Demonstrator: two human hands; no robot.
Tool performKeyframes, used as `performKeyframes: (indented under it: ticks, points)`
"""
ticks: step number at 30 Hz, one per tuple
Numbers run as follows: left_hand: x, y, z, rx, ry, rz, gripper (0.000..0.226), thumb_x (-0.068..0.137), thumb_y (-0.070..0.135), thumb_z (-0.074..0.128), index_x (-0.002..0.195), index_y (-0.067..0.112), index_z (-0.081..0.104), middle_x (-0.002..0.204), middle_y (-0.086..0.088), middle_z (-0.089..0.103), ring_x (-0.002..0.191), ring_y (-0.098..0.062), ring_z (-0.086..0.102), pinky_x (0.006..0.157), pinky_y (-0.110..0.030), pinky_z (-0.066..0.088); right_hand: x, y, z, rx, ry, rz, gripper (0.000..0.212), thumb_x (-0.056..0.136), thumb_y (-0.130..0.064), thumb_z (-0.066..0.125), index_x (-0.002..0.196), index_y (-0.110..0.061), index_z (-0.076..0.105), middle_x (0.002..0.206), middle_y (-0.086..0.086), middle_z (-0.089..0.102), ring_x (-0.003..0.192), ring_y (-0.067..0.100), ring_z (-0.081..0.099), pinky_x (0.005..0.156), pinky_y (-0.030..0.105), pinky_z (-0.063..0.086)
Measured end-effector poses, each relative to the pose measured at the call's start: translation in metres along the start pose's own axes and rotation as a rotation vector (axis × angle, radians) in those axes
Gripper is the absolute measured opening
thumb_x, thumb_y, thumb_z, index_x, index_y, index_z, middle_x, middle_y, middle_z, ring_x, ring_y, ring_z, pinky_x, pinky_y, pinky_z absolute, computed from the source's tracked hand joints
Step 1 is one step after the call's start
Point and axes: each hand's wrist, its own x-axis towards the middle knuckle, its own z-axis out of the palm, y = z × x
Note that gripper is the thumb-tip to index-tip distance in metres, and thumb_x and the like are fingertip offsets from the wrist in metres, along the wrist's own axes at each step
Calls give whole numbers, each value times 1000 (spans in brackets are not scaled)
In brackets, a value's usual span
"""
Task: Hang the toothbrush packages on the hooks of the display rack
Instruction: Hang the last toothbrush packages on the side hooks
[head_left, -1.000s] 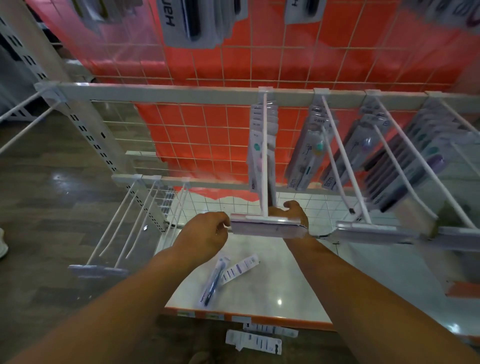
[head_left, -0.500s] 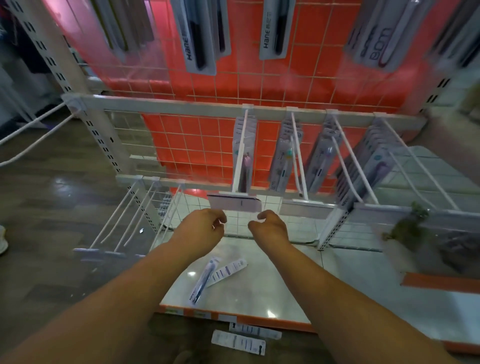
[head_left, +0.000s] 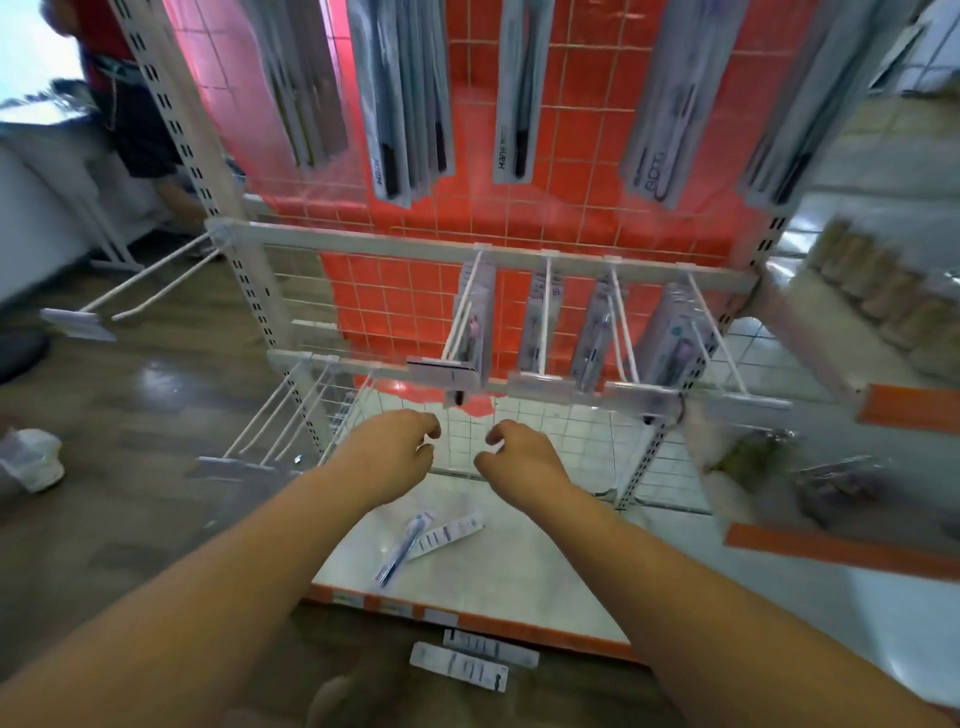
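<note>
Both the left hand (head_left: 387, 454) and right hand (head_left: 519, 457) are held loosely curled and empty, just below the hook (head_left: 457, 332); two packages (head_left: 431, 535) lie on the shelf (head_left: 519, 571) beneath, within reach for hanging.

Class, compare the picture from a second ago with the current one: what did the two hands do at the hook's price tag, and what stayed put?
Both hands let go of the price tag and drew back toward the person; the left hand and right hand now hover below it, loosely curled and empty. The two packages on the shelf and the two on the floor stayed where they were.
</note>
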Motion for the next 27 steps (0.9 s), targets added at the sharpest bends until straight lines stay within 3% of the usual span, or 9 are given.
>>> performKeyframes:
  ticks: [5, 10, 14, 21, 24, 27]
  points:
    - [-20, 13, -32, -34, 79, 9, 31, 95, 17, 45, 123, 14, 56, 119, -6, 61, 105, -21, 56, 92, -31, 44, -28, -13, -29, -8, 34, -58, 36, 89, -19, 52, 124, -11, 52, 118, 9, 57, 99, 27, 58, 83, 34, 50]
    - [-30, 20, -69, -23, 149, 43, 30, 94, 17, 46, 122, 14, 57, 116, -5, 62, 103, -19, 56, 89, -30, 44, -43, -29, -59, 3, 54, -113, 24, 91, -17, 52, 113, -9, 57, 104, 8, 61, 87, 21, 55, 75, 29, 45]
    - [-34, 24, -97, -52, 214, 61, 30, 93, 15, 47, 120, 13, 60, 115, -5, 64, 102, -21, 58, 84, -27, 42, -50, -46, -79, -41, 106, -163, 24, 91, -16, 52, 111, -8, 60, 110, 8, 62, 90, 18, 54, 78, 30, 45]
    - [-38, 23, -144, -58, 322, 145, 28, 94, 16, 49, 119, 10, 60, 115, -7, 64, 102, -20, 58, 92, -31, 45, -63, -81, -107, -33, 171, -206, 23, 91, -10, 50, 111, -6, 59, 107, 11, 61, 87, 21, 56, 81, 34, 51]
    - [-40, 17, -159, -78, 366, 169, 27, 94, 17, 49, 117, 11, 61, 112, -6, 64, 99, -18, 58, 89, -30, 45, -69, -98, -112, -18, 200, -216, 23, 91, -7, 49, 112, -3, 59, 110, 14, 62, 96, 26, 60, 88, 38, 52]
    - [-43, 8, -170, -93, 375, 192, 27, 93, 16, 49, 117, 11, 61, 110, -6, 64, 96, -19, 59, 90, -33, 48, -75, -113, -115, -29, 227, -212, 24, 91, -6, 47, 112, -5, 59, 105, 11, 62, 98, 27, 61, 87, 37, 53]
